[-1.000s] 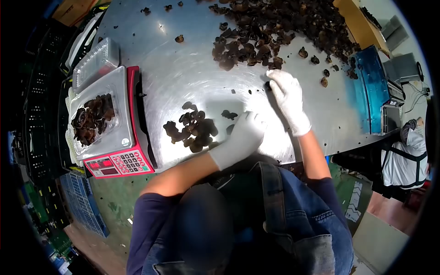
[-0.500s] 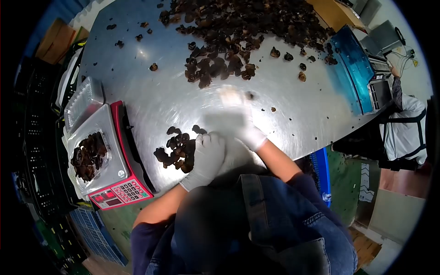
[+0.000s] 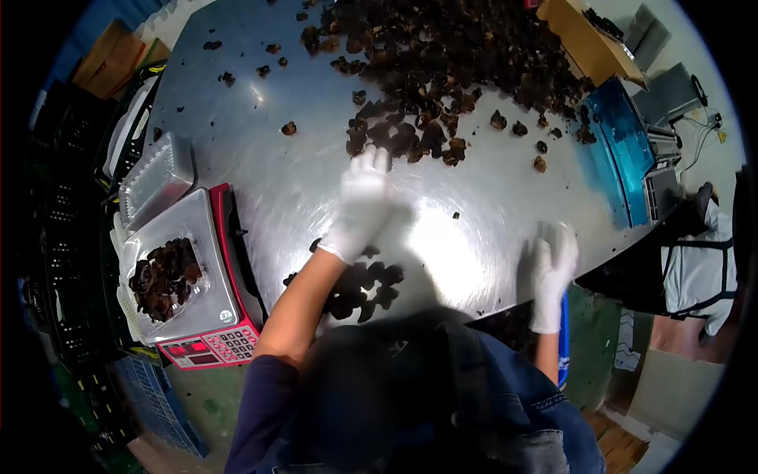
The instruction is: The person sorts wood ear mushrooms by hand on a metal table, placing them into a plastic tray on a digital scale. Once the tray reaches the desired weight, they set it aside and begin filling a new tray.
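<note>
My left hand [image 3: 362, 205], in a white glove, reaches forward over the metal table. Its fingers are stretched out, with the tips right at the near edge of a large heap of dark wood ear mushrooms [image 3: 442, 71]. Under and beside that forearm lies a smaller cluster of wood ears [image 3: 367, 288], partly hidden by the arm. My right hand [image 3: 554, 272], also gloved, is at the table's near right edge, beside a blue bin. Its fingers are extended with nothing showing in them, slightly smeared by motion.
On the left, a red scale [image 3: 225, 347] bears a clear tray of wood ears [image 3: 166, 280]. An empty clear tray [image 3: 158, 182] stands behind it. A shiny blue panel [image 3: 620, 150] is at the right, near a person in white [image 3: 703, 268]. Loose pieces dot the metal table [image 3: 260, 166].
My left hand has moved from the small cluster forward to the large heap. My right hand has swung from mid-table to the right edge. The view has shifted slightly.
</note>
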Action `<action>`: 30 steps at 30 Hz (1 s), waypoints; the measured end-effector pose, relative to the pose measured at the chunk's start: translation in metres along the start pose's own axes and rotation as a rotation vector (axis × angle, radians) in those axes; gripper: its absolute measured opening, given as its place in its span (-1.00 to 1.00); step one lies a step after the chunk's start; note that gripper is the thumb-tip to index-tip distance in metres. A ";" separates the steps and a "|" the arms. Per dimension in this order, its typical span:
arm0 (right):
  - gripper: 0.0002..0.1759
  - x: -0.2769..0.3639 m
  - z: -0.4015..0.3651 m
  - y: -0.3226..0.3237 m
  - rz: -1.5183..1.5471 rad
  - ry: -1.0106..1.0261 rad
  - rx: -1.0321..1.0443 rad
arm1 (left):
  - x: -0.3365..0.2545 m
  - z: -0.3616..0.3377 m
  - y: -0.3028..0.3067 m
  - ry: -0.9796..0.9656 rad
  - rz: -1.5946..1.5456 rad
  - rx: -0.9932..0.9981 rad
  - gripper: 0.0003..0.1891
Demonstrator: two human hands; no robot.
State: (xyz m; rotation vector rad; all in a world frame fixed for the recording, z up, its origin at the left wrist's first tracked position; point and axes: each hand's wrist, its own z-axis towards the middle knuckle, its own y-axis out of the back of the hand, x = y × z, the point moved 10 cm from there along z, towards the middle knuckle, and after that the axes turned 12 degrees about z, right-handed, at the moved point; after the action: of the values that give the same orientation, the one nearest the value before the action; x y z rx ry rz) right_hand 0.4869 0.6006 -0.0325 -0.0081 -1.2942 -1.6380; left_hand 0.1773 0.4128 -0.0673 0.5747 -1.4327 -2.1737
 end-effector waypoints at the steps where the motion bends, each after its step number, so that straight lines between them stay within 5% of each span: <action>1: -0.47 0.048 0.022 -0.038 0.047 0.151 0.030 | -0.018 -0.006 -0.001 -0.046 0.054 0.035 -0.60; 3: -0.34 0.109 0.065 -0.110 0.147 0.266 0.143 | -0.043 -0.025 -0.011 -0.084 0.018 0.329 -0.60; 6: -0.25 0.156 0.103 -0.199 0.133 0.401 0.260 | -0.051 -0.056 0.016 -0.135 -0.111 0.141 -0.66; 9: -0.27 0.158 0.093 -0.253 0.038 0.534 0.429 | -0.021 -0.048 0.018 -0.074 -0.195 0.258 -0.69; 16: -0.33 0.114 0.033 -0.182 0.083 0.337 0.385 | 0.079 0.006 -0.006 0.349 -0.199 0.015 -0.77; 23: -0.38 0.113 0.052 -0.173 0.119 0.279 0.283 | 0.074 0.004 -0.032 0.317 -0.066 0.148 -0.88; 25: -0.56 0.123 0.051 -0.181 0.087 0.362 0.279 | 0.072 -0.007 -0.018 0.289 -0.016 0.128 -0.88; 30: -0.76 0.154 0.002 -0.171 0.133 0.536 0.389 | 0.059 -0.034 0.001 0.310 -0.400 0.446 -0.84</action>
State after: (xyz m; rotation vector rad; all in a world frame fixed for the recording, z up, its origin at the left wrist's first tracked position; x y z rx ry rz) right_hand 0.2922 0.4840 -0.0714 0.5343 -1.1367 -1.1439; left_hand 0.1497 0.3527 -0.0843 1.3962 -1.7414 -1.9147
